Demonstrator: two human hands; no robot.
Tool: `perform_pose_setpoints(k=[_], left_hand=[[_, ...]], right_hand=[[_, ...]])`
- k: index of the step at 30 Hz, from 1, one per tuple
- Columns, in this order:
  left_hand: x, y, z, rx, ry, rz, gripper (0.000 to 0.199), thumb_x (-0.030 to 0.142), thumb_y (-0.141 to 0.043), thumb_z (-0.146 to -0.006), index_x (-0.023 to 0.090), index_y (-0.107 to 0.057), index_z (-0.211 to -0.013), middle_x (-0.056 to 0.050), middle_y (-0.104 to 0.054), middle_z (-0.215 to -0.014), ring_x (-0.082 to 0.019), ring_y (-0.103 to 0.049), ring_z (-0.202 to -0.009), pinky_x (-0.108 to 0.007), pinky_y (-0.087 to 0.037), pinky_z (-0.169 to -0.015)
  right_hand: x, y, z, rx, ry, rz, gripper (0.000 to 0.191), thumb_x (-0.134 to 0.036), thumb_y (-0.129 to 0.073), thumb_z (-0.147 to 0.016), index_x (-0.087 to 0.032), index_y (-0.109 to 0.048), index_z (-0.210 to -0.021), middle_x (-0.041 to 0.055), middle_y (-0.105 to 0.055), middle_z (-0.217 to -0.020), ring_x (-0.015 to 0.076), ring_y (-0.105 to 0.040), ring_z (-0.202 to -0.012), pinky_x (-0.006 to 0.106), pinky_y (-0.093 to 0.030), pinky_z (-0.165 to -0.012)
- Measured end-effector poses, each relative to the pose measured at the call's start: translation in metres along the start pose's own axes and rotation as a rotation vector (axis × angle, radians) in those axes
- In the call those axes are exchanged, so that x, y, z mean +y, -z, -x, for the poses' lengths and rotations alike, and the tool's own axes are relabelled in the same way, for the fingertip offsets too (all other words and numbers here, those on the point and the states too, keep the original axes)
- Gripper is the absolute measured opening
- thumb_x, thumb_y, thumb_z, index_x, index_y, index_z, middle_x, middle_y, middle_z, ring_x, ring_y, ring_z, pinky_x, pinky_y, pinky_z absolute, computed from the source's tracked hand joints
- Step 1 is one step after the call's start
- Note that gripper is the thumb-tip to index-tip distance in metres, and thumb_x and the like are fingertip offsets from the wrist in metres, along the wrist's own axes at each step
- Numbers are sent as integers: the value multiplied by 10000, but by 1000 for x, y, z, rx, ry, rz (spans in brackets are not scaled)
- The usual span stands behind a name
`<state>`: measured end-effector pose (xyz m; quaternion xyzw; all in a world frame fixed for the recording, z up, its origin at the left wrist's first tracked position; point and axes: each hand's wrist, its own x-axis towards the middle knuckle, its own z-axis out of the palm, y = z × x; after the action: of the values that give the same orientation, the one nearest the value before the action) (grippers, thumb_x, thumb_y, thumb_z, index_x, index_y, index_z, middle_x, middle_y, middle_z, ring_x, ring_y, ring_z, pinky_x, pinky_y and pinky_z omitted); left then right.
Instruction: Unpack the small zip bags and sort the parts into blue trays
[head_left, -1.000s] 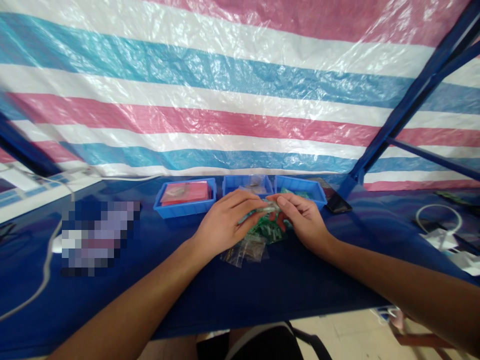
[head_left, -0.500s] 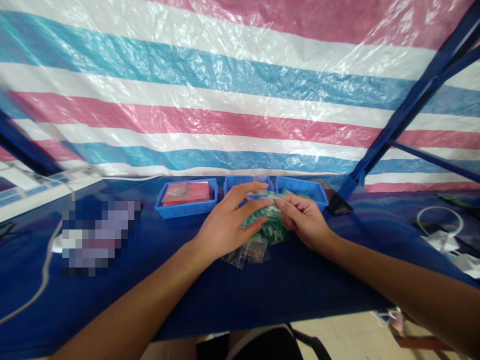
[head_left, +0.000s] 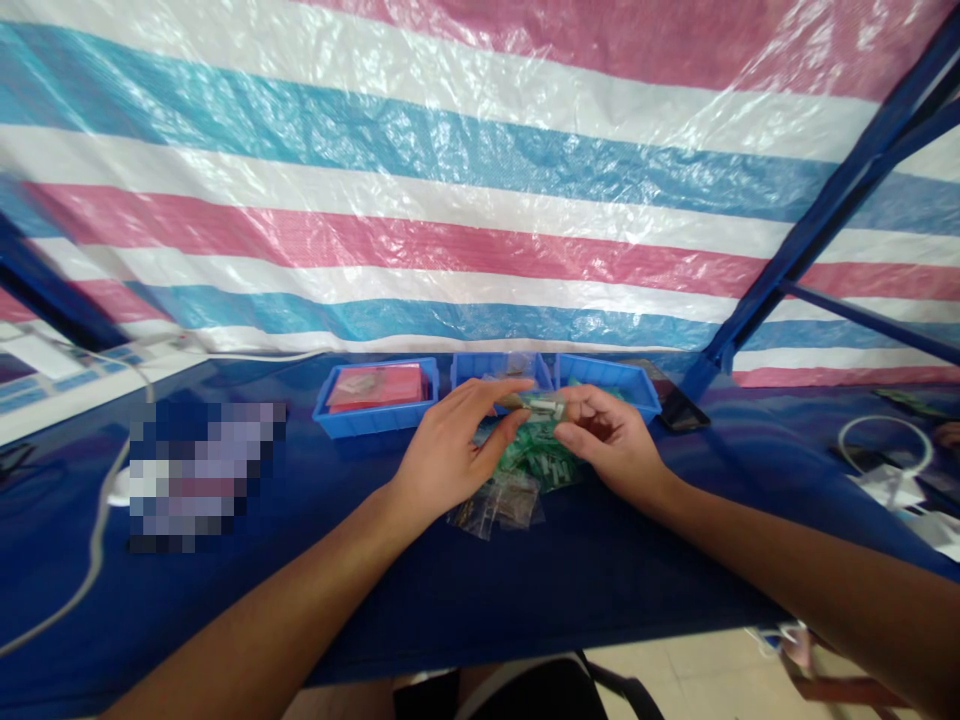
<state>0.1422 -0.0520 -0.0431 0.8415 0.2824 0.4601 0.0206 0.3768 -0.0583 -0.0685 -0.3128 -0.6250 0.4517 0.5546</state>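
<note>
Between my two hands is a small clear plastic bag [head_left: 544, 405] with pale, greenish contents too small to name. My left hand [head_left: 450, 440] pinches its left end between thumb and fingers. At the other end, the fingers of my right hand [head_left: 619, 440] are curled against the bag, with the thumb a little below. Under the hands lies a pile of green packets [head_left: 540, 460], partly hidden by my fingers. Just in front of it, small clear bags with brownish contents [head_left: 510, 503] rest on the blue table [head_left: 585, 590].
Behind stand three blue bins: the left bin [head_left: 375, 421] holds red packets, the middle bin [head_left: 469, 366] is partly hidden, and the right bin [head_left: 641, 385] holds green ones. A dark phone-like object [head_left: 684, 408] lies to the right. A white cable [head_left: 96, 545] runs along the left.
My left fingers have closed from a spread pose onto the bag's left end. The bag now stretches visibly between both hands, and my right thumb has moved lower.
</note>
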Motion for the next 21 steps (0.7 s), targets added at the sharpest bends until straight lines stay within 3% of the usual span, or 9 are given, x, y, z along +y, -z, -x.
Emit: perform_pose_setpoints(k=[3, 10, 15, 18, 21], left_hand=[[1, 0, 2, -53, 42, 8, 438, 272, -688, -1075, 234, -596, -1502, -67, -792, -1222, -203, -767, -1069, -354, -608, -1031], [-2, 0, -3, -78, -93, 36, 515, 343, -836, -966, 247, -652, -1439, -147, -608, -1545, -304, -614, -1410, -468, -550, -1163], [-7, -1, -3, -84, -179, 21, 285, 158, -676, -1050, 256, -719, -1314, -99, -738, -1355, -251, -681, -1280, -453, -566, -1115], [-6, 0, -3, -44, -165, 58, 229, 174, -685, -1054, 224, -728, -1274, -87, -791, -1178, -233, -722, -1150, -420, -592, -1048], [-3, 0, -3, 9, -99, 77, 184, 211, -705, -1054, 209, -743, -1234, -79, -804, -1116, -216, -743, -1055, -382, -604, -989]], right_hand=[[-2, -1, 1, -6, -35, 61, 400, -513, -858, -915, -194, -669, -767, -41, -491, -651, 101, -373, -589, 281, -300, -565], [11, 5, 1, 23, -182, -74, 458, -552, -796, -973, -206, -606, -741, -64, -416, -574, 91, -313, -516, 290, -216, -507], [16, 4, 1, -17, -220, -160, 494, -539, -796, -978, -215, -552, -694, -69, -390, -548, 92, -297, -489, 293, -201, -494], [13, 2, 1, -8, -190, -150, 523, -559, -752, -1005, -219, -522, -681, -66, -387, -538, 97, -307, -488, 292, -219, -497], [8, 2, -1, 60, -117, -151, 427, -558, -745, -1010, -229, -571, -800, -63, -454, -609, 103, -348, -516, 279, -260, -505]])
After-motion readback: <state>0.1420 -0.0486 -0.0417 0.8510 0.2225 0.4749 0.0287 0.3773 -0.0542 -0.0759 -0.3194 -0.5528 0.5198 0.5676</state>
